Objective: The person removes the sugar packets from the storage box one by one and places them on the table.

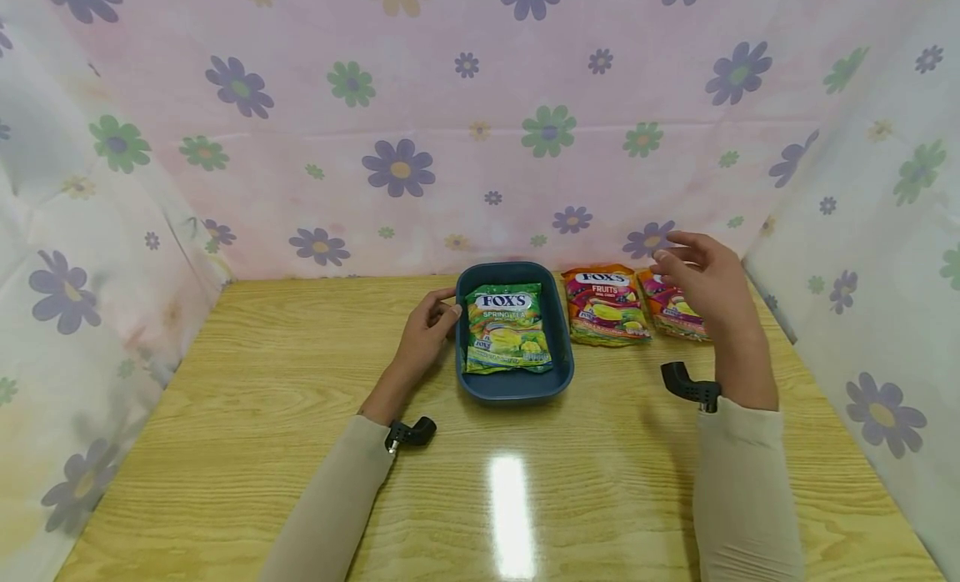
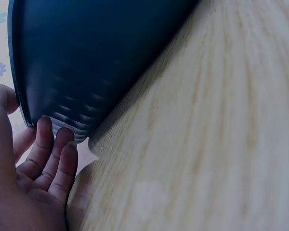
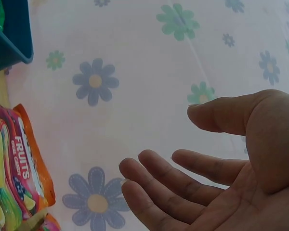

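A dark blue plastic tub (image 1: pixel 517 388) stands on the table with a green Fox's Spring Tea candy bag (image 1: pixel 507 328) lying in it. My left hand (image 1: pixel 425 336) grips the tub's left rim, thumb over the edge and fingers against the outer wall, as the left wrist view shows. Up at the right, my right hand (image 1: pixel 705 282) hovers with nothing in it, its fingers loosely bent and apart from the thumb. Below and beside it lie a Fox's Fruits candy bag (image 1: pixel 604 307) and a second red-orange bag (image 1: pixel 671 311), partly hidden by that hand.
The wood-grain table (image 1: pixel 300 449) reaches back to a flowered cloth (image 1: pixel 435 107), which also hangs along both sides. Both fruit bags lie right of the tub, close to the back cloth. A bright light reflection (image 1: pixel 512 515) shows on the table's front part.
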`<state>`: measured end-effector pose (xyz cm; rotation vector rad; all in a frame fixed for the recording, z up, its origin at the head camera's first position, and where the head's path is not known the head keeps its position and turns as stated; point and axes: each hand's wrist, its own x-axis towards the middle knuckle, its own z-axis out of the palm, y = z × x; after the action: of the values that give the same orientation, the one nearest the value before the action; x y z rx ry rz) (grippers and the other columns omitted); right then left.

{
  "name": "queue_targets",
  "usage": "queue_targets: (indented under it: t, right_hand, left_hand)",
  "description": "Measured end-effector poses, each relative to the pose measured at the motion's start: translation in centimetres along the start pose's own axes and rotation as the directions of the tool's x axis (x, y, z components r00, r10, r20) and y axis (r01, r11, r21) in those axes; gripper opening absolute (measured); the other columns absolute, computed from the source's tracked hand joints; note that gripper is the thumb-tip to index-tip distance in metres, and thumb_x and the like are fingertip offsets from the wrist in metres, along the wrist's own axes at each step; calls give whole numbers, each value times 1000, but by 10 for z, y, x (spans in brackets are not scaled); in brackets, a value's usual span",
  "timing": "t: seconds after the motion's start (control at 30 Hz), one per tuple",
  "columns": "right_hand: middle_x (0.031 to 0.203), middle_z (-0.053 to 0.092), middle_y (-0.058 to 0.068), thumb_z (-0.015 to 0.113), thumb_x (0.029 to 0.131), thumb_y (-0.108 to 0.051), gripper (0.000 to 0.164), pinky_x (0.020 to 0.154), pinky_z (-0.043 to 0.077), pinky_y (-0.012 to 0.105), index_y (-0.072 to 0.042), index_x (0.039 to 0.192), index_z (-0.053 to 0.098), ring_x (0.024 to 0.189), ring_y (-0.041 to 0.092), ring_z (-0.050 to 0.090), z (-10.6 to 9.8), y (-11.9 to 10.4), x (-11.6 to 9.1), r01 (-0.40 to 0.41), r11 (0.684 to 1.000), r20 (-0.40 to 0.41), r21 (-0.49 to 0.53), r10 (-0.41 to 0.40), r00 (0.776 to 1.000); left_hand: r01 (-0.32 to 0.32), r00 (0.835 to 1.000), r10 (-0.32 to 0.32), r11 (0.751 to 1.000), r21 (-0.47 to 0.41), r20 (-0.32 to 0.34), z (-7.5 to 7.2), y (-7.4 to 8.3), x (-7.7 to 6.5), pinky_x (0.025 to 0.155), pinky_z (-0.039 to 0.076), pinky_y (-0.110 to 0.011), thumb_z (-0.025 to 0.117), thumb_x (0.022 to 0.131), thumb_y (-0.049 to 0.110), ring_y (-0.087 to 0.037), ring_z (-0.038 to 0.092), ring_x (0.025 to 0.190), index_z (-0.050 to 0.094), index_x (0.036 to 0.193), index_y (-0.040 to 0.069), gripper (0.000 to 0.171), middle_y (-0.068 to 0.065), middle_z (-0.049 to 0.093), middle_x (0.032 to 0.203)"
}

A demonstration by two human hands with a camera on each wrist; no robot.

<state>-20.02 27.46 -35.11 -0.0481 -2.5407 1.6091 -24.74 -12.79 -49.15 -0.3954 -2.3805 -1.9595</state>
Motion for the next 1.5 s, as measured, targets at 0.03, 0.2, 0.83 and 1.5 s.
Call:
queue_targets:
  t: [0.03, 0.2, 0.83, 1.5]
  right_hand:
    - [143, 57, 19, 57, 111, -36, 62, 82, 53, 13, -7, 163, 41, 98, -2, 66, 2, -1, 0, 3, 1000, 5, 2, -3, 1000]
    - [144, 57, 21, 57, 111, -36, 60, 78, 51, 16, -9, 163, 42, 102, 1, 65, 9, -7, -1, 29, 999, 37, -23, -28, 999]
    - [149, 58, 22, 58, 111, -29, 58, 105, 52, 42, -8, 162, 41, 133, 40, 60, 38, -24, -6, 102, 994, 164, -44, -94, 982]
    - [146, 62, 18, 61, 109, -25, 56, 104, 53, 56, -11, 162, 44, 131, 39, 61, 75, -29, -6, 122, 990, 242, -77, -100, 965]
  left_hand:
    - [1, 1000, -1, 1000, 0, 1, 0, 0, 0, 72, 48, -28, 58, 111, 21, -21, 61, 82, 58, 149, 9, 40, -18, 68, 107]
    - [0, 1000, 0, 1000, 1, 0, 0, 0, -1, 72, 48, -29, 58, 111, 21, -23, 61, 83, 58, 149, 8, 40, -18, 68, 107]
    - [-1, 1000, 1, 1000, 7, 4, 0, -1, -2, 72, 47, -29, 58, 111, 22, -25, 59, 82, 57, 150, 11, 40, -21, 68, 108]
    - [-11, 1000, 11, 1000, -11, 10, -1, -1, 0, 72, 48, -30, 58, 111, 22, -31, 59, 82, 57, 150, 11, 41, -23, 67, 107]
